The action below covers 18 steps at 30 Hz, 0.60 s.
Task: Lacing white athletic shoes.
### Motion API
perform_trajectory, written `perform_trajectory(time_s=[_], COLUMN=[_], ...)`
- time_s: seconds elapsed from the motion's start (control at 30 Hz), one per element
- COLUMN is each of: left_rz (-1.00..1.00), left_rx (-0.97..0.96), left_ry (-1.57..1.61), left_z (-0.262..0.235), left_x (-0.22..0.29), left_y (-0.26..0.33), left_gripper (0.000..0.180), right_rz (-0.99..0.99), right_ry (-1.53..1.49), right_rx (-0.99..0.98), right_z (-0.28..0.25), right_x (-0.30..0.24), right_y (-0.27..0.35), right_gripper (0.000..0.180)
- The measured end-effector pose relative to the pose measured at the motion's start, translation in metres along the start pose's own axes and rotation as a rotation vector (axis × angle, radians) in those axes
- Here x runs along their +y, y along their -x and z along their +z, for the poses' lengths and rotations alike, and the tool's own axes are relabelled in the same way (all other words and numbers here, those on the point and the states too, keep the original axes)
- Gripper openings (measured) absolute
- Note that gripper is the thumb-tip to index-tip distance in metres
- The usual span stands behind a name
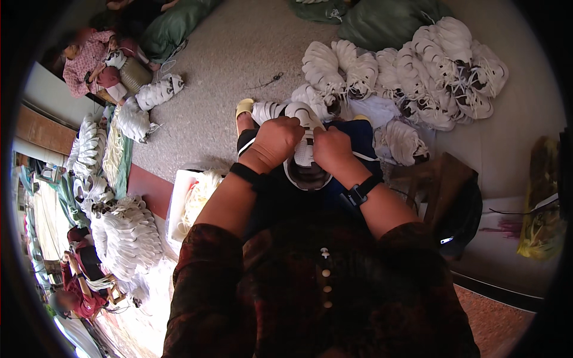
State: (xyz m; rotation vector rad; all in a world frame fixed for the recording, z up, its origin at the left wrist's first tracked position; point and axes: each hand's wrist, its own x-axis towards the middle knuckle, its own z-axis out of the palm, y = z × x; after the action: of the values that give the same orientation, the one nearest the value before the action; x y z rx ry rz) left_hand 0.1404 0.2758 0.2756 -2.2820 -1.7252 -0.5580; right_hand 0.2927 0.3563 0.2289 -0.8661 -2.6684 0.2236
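A white shoe [303,156] rests on the person's lap, toe pointing away, just above the dark blue cloth [352,140] over the knees. The left hand [276,141] has its fingers curled shut on the shoe's upper near the laces; the right hand [332,147] is clamped on the opposite side, the two hands nearly touching. A likely slip: with both grips pulling at the top, the shoe could tip off the knees onto the carpeted floor [227,65], or a lace could jerk loose. Finished white shoes [430,71] are heaped close ahead and to the right, and a tray of white laces [194,200] sits by the left knee, so free room lies mainly ahead-left
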Motion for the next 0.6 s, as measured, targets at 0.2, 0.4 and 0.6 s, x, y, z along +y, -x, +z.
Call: perform_trajectory(time_s=[0.2,0.4,0.6], left_rz=[0.099,-0.128,-0.713], left_rx=[-0.018,0.025,-0.093], left_ry=[0.133,0.416,0.825], left_z=[0.006,-0.002,-0.011], left_x=[-0.008,-0.012,-0.04], left_y=[0.04,0.066,0.118], left_gripper=[0.002,0.006,0.006], right_rz=[-0.063,-0.28,-0.237], right_ry=[-0.141,-0.071,-0.222], right_rx=[-0.059,-0.124,-0.005], right_z=[-0.024,-0.043,-0.042], right_x=[0.006,0.03,0.07], right_y=[0.004,0.027,0.043], right_gripper=[0.013,0.003,0.011])
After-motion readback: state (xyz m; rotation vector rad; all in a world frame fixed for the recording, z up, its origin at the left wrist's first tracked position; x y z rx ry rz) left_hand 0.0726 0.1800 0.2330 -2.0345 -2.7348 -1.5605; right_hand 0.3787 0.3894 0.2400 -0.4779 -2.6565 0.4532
